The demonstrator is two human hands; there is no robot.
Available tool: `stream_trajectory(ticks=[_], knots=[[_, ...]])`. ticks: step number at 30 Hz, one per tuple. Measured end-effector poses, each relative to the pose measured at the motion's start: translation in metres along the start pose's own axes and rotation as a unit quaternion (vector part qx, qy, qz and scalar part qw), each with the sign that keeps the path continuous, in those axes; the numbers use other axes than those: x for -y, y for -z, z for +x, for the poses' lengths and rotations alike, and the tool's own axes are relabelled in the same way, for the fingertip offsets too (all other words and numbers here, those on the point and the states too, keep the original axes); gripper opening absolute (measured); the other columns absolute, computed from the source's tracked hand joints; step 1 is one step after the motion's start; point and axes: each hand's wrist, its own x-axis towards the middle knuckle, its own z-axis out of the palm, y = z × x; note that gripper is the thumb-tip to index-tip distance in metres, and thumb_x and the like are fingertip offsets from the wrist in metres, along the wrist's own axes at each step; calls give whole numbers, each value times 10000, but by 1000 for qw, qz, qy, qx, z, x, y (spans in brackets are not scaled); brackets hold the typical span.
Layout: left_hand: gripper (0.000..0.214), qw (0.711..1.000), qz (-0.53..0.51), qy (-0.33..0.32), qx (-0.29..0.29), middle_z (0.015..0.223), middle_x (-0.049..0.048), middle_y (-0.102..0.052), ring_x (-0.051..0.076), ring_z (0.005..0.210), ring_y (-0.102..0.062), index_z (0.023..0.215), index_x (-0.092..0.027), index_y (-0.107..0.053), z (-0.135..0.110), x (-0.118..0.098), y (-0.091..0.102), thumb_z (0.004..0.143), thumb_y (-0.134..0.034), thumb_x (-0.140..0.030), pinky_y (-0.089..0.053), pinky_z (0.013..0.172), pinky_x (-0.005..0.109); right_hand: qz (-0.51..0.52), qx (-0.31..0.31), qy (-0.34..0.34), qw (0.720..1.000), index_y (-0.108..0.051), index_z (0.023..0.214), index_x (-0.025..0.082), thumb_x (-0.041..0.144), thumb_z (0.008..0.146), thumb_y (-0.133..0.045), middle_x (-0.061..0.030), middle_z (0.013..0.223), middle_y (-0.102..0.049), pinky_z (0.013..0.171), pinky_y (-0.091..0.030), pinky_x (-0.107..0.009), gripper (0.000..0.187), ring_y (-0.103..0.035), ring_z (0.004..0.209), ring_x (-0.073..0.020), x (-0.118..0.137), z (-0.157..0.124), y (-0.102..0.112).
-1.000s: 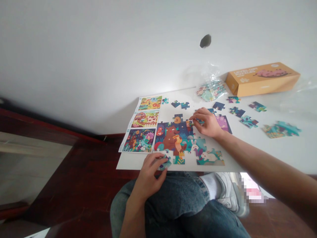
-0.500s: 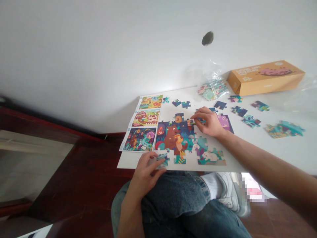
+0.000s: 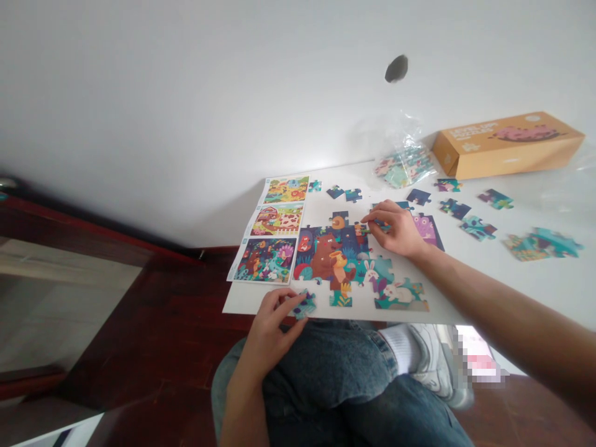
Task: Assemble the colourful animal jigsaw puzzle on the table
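Observation:
A partly joined jigsaw (image 3: 335, 254) with a bear and rabbits lies on the white table (image 3: 512, 279). My right hand (image 3: 395, 228) rests at the jigsaw's upper right edge, fingers pinched on a small puzzle piece (image 3: 379, 226) pressed against the picture. My left hand (image 3: 272, 326) is at the table's near edge, fingers closed on a teal puzzle piece (image 3: 305, 304) just below the jigsaw's lower left corner. My legs in blue jeans are crossed under the table.
A reference sheet (image 3: 274, 231) with three pictures lies left of the jigsaw. Several loose pieces (image 3: 470, 226) are scattered to the right. A plastic bag of pieces (image 3: 403, 164) and an orange box (image 3: 507, 143) stand at the back by the white wall.
My left hand has shifted the teal piece slightly up and left along the table edge. My right hand stays on its piece at the jigsaw's upper right.

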Motion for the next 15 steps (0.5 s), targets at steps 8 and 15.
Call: stream_trajectory(ticks=[8, 15], knots=[[342, 986, 74, 99, -111, 1009, 72, -604, 236, 954, -615, 1196, -219, -674, 10, -7, -16, 881, -697, -349, -542, 888, 424, -5, -1, 4, 1000, -746, 864, 215, 118, 823, -554, -62, 841, -692, 767, -521, -390, 219, -629, 807, -220, -2, -1, -1], [363, 986, 100, 81, -109, 1138, 97, -608, 275, 1064, -591, 1194, -225, -658, 10, -13, -17, 861, -714, -359, -519, 946, 455, 1, -2, -1, 1000, -748, 860, 220, 125, 817, -562, -60, 830, -691, 762, -517, -390, 213, -624, 798, -222, -1, -1, 0]])
